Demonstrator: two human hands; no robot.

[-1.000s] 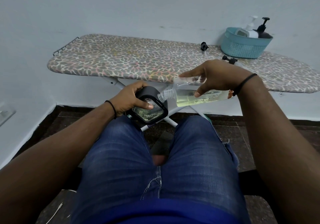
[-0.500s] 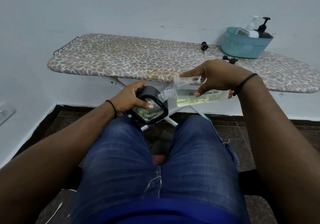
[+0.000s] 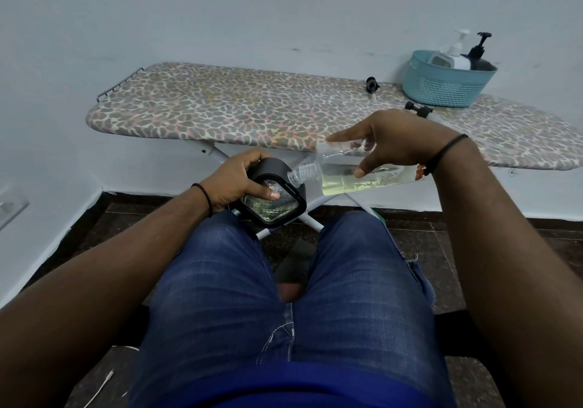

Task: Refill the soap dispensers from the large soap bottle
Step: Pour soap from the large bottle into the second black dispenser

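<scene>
1. Left hand [image 3: 241,180] wrapped around the square black dispenser [image 3: 274,198], thumb across its clear front face, fingers curled behind; held just above the left thigh, tipped so its top corner points up and to the right.
2. Right hand [image 3: 391,142] clasping the large soap bottle [image 3: 356,174] from above, forefinger stretched along the upper shoulder, thumb pressed to the near side; bottle laid almost level, long axis running left to right, neck at the left end and dipped slightly.
3. Open threaded neck [image 3: 299,174] sitting right at the dispenser's upper right corner, touching or nearly so; impossible to tell whether it is over an opening, since none shows from this angle.
4. Yellowish soap pooled along the bottle's lower side, stopping short of the neck; no stream visible. Judged mid-pour setup: more tilt needed to bring liquid to the mouth.
5. Next move hinges on that one alignment: dispenser lying to the left of and a little below the bottle's mouth, both hands about equally close to the meeting point. Raising the bottle's base with the right hand looks like the natural adjustment; any drift of the neck risks soap on the jeans [image 3: 284,297].
6. Farther off, on the ironing board [image 3: 220,108]: two loose black pump heads [image 3: 372,83] [image 3: 418,109], well apart from the hands.
7. Farthest, at the board's right end: teal basket [image 3: 441,89] with a white pump bottle [image 3: 454,57] and a black pump bottle [image 3: 478,57] inside.
</scene>
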